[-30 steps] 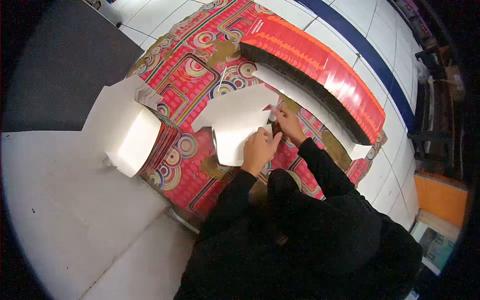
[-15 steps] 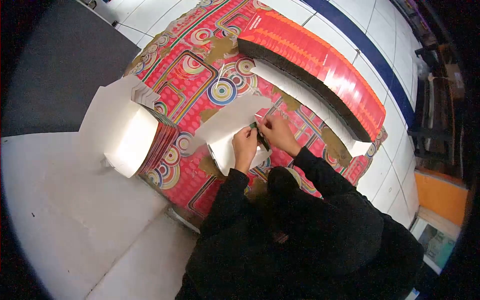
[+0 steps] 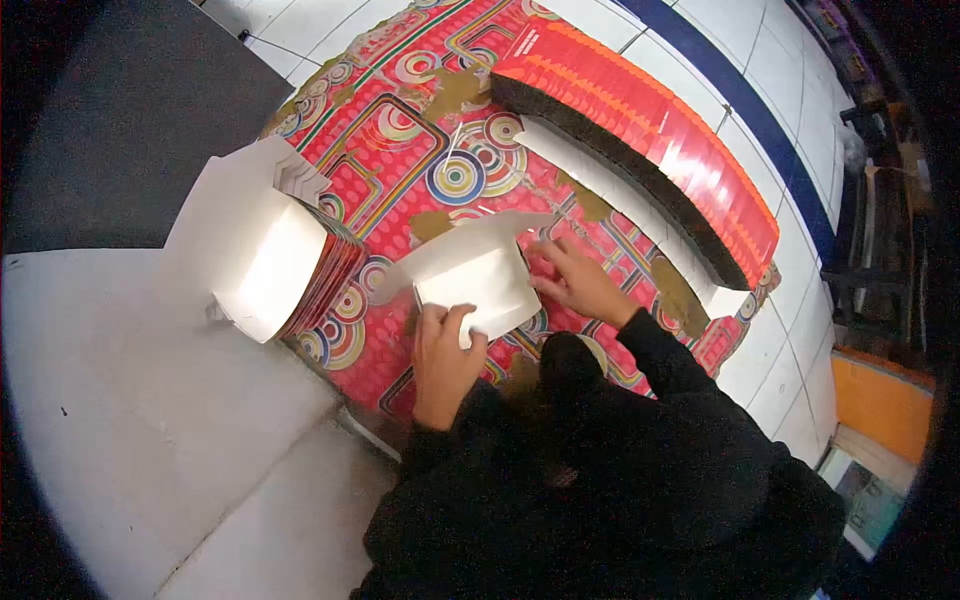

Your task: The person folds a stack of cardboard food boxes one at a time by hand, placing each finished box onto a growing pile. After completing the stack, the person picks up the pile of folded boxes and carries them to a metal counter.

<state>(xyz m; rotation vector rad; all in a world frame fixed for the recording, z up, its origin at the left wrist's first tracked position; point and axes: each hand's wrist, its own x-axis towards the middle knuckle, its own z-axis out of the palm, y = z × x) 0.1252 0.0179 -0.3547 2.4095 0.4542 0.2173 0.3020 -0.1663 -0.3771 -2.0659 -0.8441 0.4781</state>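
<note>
A paper box (image 3: pixel 478 280), white inside with its lid raised, sits in front of me on the patterned red surface. My left hand (image 3: pixel 447 362) is at its near left corner, with bent, parted fingers over the rim. On the opposite side my right hand (image 3: pixel 580 282) has its fingers and thumb against the right wall. Where the fingertips lie on the outer faces is hidden. To the left stands a stack of nested open boxes (image 3: pixel 275 265), white inside with red outsides.
A long curved row of red folded cartons (image 3: pixel 650 125) lies at the far right of the worn red sheet (image 3: pixel 385 205). A thin white stick (image 3: pixel 453 147) lies on the sheet. White floor tiles (image 3: pixel 775 350) and a dark grey panel (image 3: pixel 130 120) surround it.
My hands have moved apart. The left went from the box's right corner to its near left corner; the right shifted slightly along the right wall. The dark flap between them no longer shows.
</note>
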